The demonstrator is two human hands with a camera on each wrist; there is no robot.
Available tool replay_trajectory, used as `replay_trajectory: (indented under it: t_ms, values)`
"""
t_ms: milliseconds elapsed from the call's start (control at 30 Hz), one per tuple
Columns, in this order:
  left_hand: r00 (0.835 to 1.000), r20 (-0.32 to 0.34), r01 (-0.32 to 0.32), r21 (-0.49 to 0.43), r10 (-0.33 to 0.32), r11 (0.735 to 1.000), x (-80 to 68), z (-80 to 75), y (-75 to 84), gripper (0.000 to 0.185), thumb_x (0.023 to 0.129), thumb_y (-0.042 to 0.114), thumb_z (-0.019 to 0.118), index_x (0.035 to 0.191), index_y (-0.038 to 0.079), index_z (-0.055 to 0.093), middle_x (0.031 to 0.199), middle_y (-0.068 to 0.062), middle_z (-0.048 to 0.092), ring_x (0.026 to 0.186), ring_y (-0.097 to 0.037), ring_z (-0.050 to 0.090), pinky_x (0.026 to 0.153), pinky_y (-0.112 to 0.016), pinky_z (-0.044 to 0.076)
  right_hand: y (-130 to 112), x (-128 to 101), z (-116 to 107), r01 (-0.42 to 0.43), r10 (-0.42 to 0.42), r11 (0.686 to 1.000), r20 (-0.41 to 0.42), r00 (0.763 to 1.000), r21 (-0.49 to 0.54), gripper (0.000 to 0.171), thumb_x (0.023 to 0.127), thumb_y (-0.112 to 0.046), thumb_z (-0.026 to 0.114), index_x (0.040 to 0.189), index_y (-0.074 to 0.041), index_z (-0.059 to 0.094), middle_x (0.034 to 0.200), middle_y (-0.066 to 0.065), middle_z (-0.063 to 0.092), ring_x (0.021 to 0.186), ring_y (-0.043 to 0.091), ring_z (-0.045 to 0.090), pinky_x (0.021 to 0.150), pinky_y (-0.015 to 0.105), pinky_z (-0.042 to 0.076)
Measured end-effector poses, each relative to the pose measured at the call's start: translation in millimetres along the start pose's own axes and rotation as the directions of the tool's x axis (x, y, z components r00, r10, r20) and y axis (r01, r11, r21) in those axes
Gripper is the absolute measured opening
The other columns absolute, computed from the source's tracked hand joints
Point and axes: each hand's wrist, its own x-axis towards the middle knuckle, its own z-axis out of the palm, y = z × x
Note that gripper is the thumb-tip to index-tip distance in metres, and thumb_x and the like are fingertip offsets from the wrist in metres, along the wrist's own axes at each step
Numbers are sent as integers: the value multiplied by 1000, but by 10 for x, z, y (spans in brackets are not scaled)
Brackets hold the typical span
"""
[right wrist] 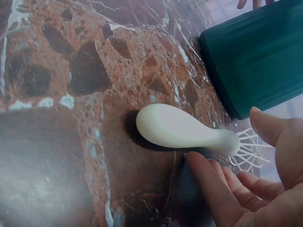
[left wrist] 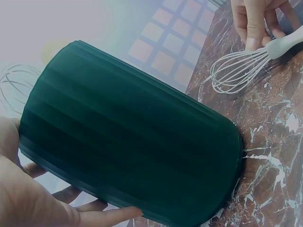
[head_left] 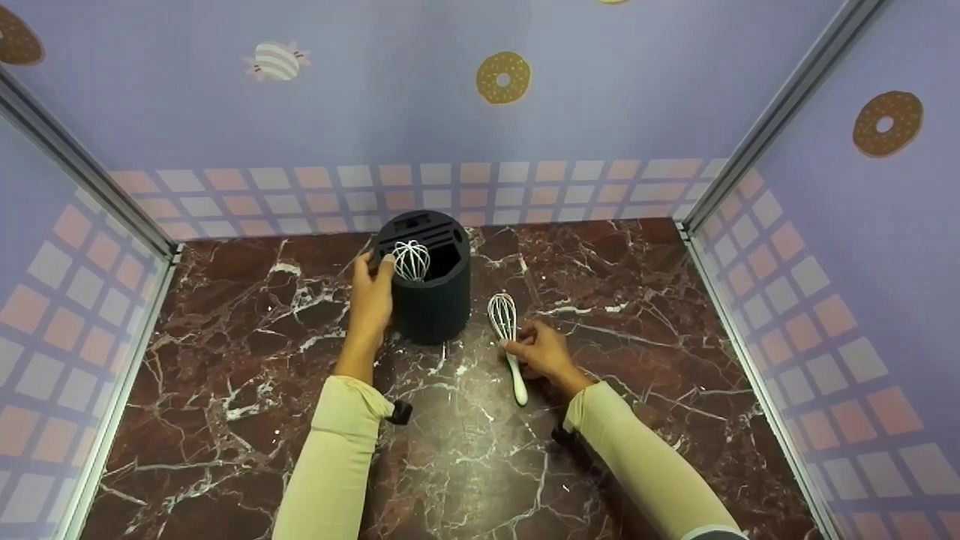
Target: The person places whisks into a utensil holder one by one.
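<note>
A dark round utensil holder (head_left: 431, 311) with slots in its top stands upright on the counter. My left hand (head_left: 371, 289) grips its left side, thumb at the rim and fingers spread along the wall (left wrist: 128, 127). A wire whisk head (head_left: 412, 261) sticks up from the holder beside that thumb. A second whisk with a pale handle (right wrist: 175, 127) lies on the counter, right of the holder, wires (head_left: 502, 311) pointing away from me. My right hand (head_left: 544, 351) is around its neck, thumb on one side and fingers on the other; a gap shows by the thumb in the right wrist view.
The counter (head_left: 262, 450) is dark red marble-patterned. A lilac back wall (head_left: 390, 97) with checks and donut pictures rises behind the holder. Side walls with metal edge strips (head_left: 750, 360) bound the counter left and right.
</note>
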Motion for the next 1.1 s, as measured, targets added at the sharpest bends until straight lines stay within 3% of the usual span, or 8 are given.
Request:
replay_trajectory:
  t_ms: [200,533,700,867,1100]
  values:
    - [1000,10,-2,-3,2,1000,-9,-7,-5,59,106,45,48,153,13,36,150,-15,47,135,-29,47,117,-44,37,9,-26,29,17,-18,996,-5,1000,-85,52,82,-32,87,111,3,62,84,9,74,57,19,70,48,38,58]
    - [1000,3,4,47,-5,999,-18,-24,5,60,104,50,47,153,15,37,150,-12,48,136,-30,47,116,-46,37,-20,-40,51,-41,41,994,0,999,-100,46,80,-22,89,109,1,62,87,9,69,60,16,68,51,39,60]
    - [1000,3,-3,40,3,999,-17,-20,5,60,104,49,48,152,14,37,149,-13,49,135,-29,48,115,-45,37,-22,-22,52,-28,29,994,10,1000,-108,37,82,-19,87,102,1,64,84,8,69,59,16,68,51,38,60]
    - [1000,1,-11,29,11,1000,-13,-22,2,58,105,48,48,151,14,39,146,-14,50,131,-28,49,113,-44,39,-15,-5,34,-39,42,998,52,998,-53,29,83,-14,82,102,0,64,81,8,66,57,18,68,51,39,60]
    - [1000,3,3,39,-3,999,-14,-22,0,57,104,48,49,151,15,40,146,-13,50,130,-28,50,112,-45,39,-7,14,-10,-140,123,985,156,980,102,20,86,-8,68,102,-2,57,86,11,67,66,20,67,54,41,61]
